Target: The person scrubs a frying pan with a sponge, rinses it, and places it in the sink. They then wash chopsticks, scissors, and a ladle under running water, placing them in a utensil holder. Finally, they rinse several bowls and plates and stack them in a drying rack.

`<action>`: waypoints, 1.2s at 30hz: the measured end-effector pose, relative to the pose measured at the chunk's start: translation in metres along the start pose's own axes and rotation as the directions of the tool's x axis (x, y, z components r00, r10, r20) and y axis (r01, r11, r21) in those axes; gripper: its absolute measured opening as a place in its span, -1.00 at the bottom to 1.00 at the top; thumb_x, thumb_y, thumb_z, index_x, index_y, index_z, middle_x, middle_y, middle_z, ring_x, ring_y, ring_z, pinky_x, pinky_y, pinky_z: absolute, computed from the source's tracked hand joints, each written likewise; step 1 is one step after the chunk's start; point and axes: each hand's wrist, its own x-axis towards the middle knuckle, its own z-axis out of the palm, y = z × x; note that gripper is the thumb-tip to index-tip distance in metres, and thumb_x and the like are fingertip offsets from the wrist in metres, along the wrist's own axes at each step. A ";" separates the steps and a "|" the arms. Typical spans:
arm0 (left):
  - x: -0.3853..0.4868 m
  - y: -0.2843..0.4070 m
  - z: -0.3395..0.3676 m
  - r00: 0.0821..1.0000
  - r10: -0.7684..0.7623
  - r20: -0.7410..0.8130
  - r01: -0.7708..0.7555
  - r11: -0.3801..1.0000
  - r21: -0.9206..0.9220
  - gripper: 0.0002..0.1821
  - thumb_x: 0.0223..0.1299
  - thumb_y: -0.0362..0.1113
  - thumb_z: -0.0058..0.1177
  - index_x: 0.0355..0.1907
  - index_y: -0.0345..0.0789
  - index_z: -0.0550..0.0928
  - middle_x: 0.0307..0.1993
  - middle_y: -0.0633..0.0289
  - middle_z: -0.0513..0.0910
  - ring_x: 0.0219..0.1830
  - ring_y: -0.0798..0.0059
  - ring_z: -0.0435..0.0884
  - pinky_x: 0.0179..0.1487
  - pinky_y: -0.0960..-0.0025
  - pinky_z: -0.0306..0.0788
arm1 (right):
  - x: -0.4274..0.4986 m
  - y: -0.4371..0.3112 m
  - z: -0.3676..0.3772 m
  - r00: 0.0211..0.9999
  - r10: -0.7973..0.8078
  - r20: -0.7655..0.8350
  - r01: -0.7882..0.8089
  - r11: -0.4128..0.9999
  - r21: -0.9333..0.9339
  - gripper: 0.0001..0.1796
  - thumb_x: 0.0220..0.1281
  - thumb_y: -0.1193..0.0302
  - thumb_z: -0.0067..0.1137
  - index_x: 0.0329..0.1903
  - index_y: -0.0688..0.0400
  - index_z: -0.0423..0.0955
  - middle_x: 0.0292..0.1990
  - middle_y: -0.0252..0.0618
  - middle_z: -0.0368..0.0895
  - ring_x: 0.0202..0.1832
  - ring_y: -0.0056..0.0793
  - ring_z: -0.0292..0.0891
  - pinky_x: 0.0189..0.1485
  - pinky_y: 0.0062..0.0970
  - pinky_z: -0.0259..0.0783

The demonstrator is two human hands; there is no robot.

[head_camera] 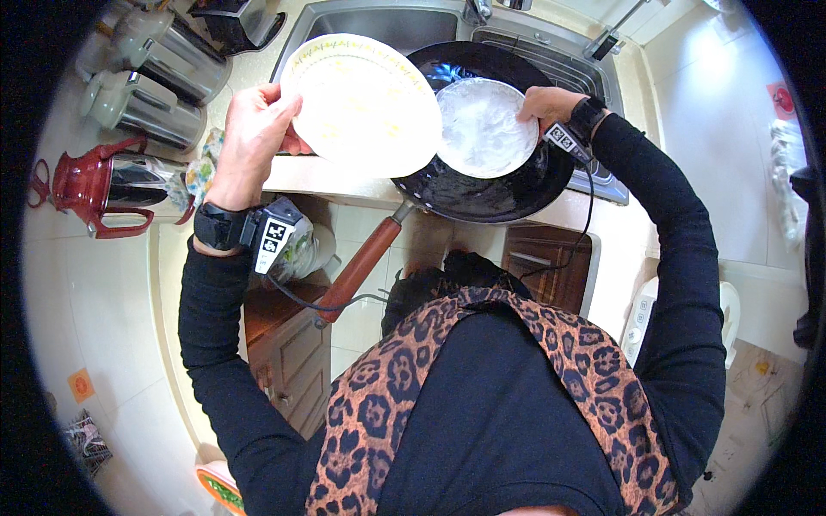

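My left hand [250, 138] grips the left rim of a large white plate [368, 109] with a yellow patterned border, its thumb on top. In my right hand [552, 106] is the edge of a smaller white dish [488, 129], its inside streaked with a white coating. That dish is over the opening of a black wok [493, 200]; whether it touches the wok inside cannot be told. The plate's right side covers part of the wok's left rim. A brown wooden handle [361, 271] runs from the wok towards me, over the counter's front edge.
Behind the wok is a steel double sink [387, 22] with a wire rack [548, 55] in its right basin and a faucet [477, 11]. A red-handled vacuum jug [122, 187] and steel canisters [158, 109] line the left counter. Below hangs a clear plastic bag [300, 248].
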 end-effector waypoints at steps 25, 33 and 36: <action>0.006 -0.001 -0.003 0.999 -0.049 -0.011 0.050 0.999 0.016 -0.77 0.18 -0.32 -0.03 -0.28 -0.48 0.57 -0.52 0.20 0.63 -0.67 0.64 0.54 -0.61 0.65 0.40 | 0.032 0.024 0.021 0.968 0.168 0.186 -0.250 0.589 0.768 -0.60 0.21 0.33 0.21 -0.11 0.48 0.47 -0.11 0.00 0.64 -0.09 -0.20 0.59 0.02 -0.20 0.47; 0.010 -0.004 -0.008 0.998 -0.067 0.001 0.066 0.997 0.037 -0.72 0.21 -0.30 -0.04 -0.22 -0.51 0.59 -0.52 0.19 0.65 -0.64 0.63 0.59 -0.58 0.66 0.43 | 0.046 -0.003 0.040 0.991 -0.103 0.091 0.102 0.995 0.014 -0.57 0.15 0.28 0.30 -0.06 0.36 0.49 -0.23 -0.20 0.65 -0.22 -0.34 0.60 -0.09 -0.25 0.60; 0.011 -0.001 -0.006 0.997 -0.079 -0.016 0.080 0.995 0.060 -0.71 0.22 -0.28 -0.01 -0.17 -0.51 0.57 -0.50 0.20 0.65 -0.63 0.63 0.59 -0.57 0.67 0.44 | 0.048 -0.012 0.043 0.987 0.150 0.059 -0.161 0.879 0.449 -0.71 0.16 0.38 0.24 -0.15 0.34 0.52 -0.34 -0.11 0.63 -0.30 -0.32 0.61 -0.27 -0.34 0.56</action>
